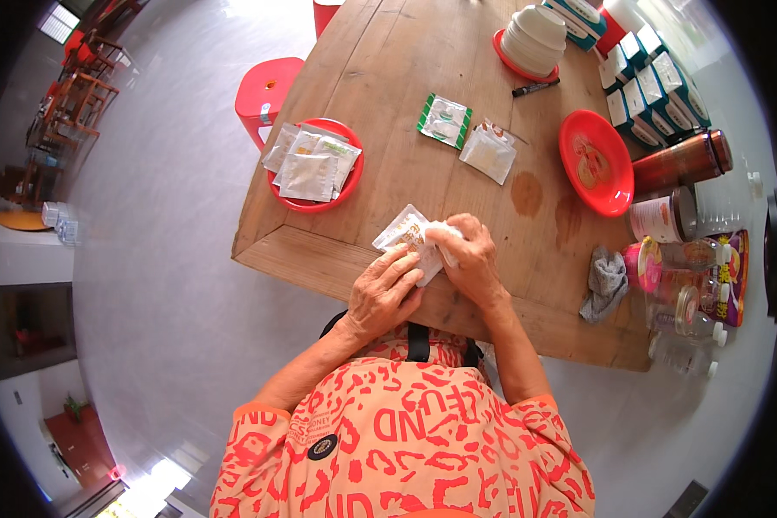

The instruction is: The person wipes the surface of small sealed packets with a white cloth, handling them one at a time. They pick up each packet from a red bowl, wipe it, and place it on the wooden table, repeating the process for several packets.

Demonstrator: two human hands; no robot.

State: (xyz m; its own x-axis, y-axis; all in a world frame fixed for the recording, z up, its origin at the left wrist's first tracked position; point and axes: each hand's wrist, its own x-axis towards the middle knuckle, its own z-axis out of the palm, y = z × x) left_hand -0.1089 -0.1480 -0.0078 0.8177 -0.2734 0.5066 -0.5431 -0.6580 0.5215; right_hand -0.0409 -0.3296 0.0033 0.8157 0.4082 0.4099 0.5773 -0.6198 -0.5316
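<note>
A small white sachet [399,228] with brown print lies near the table's front edge. My left hand [380,292] has its fingers laid over the sachet's near side, holding it in place. My right hand [476,263] is closed round a crumpled white tissue [443,235], pressed against the sachet's right part. Fingers and tissue hide some of the sachet. Beyond my hands lie a green-edged sachet [445,120] and a few pale sachets [489,154]. To the left, a red plate [355,177] bears several flat white sachets [309,175].
On the wooden table's [380,95] right stand a red oval tray [615,194], a grey cloth [605,283], clear bottles [682,350], a dark red flask [678,164] and stacked tissue boxes [652,99]. White bowls [533,39] and a black marker [535,88] sit farther back. A red stool [266,91] stands left.
</note>
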